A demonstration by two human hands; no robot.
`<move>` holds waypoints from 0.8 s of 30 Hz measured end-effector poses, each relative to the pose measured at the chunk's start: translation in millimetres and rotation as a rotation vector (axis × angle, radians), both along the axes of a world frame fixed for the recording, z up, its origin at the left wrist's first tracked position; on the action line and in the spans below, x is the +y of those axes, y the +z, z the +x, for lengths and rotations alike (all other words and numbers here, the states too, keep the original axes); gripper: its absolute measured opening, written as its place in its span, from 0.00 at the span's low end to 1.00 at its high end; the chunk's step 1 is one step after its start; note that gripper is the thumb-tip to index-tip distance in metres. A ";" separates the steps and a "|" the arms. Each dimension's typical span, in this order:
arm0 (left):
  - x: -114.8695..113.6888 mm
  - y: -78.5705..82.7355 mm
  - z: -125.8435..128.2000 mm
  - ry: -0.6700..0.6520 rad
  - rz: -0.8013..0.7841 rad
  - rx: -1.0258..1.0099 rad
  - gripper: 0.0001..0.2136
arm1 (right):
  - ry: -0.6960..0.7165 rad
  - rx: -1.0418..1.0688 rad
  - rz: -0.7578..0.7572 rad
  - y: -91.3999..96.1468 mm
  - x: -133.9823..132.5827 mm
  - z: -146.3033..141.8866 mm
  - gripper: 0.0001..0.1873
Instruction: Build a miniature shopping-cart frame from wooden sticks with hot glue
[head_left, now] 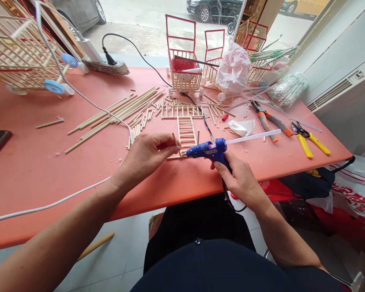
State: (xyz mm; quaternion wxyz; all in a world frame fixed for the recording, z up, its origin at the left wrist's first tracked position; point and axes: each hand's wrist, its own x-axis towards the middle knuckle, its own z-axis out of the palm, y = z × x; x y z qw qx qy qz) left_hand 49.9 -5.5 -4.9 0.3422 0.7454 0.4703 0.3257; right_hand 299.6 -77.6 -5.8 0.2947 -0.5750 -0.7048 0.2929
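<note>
My right hand (pixel 235 174) is wrapped round the handle of a blue hot glue gun (pixel 207 149), and a clear glue stick (pixel 252 137) sticks out of its back. The gun's nozzle points left, close to the fingertips of my left hand (pixel 152 152). Between thumb and finger, my left hand pinches a short wooden stick (pixel 174 139), held upright. Behind the nozzle lies a ladder-like wooden stick frame (pixel 187 129) with a wider crosspiece at its far end. My left hand and the gun partly hide the frame's near end.
Long wooden sticks (pixel 118 113) and short cut pieces (pixel 142 119) lie left of the frame. Pliers (pixel 269 119) and yellow-handled cutters (pixel 312 140) rest at right. Miniature carts (pixel 185 75) stand at the back. A white cable (pixel 79 192) crosses the left side of the table (pixel 27 174).
</note>
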 end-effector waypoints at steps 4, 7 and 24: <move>-0.1 -0.2 0.8 -0.001 -0.018 -0.020 0.08 | -0.008 0.001 0.007 -1.5 -0.3 0.1 0.08; 0.2 -0.2 1.1 -0.003 -0.029 -0.038 0.08 | -0.011 -0.003 0.008 -2.0 -0.4 0.5 0.07; 1.8 -0.2 0.4 0.000 -0.026 -0.020 0.08 | -0.014 0.009 0.001 -1.1 -1.0 1.1 0.06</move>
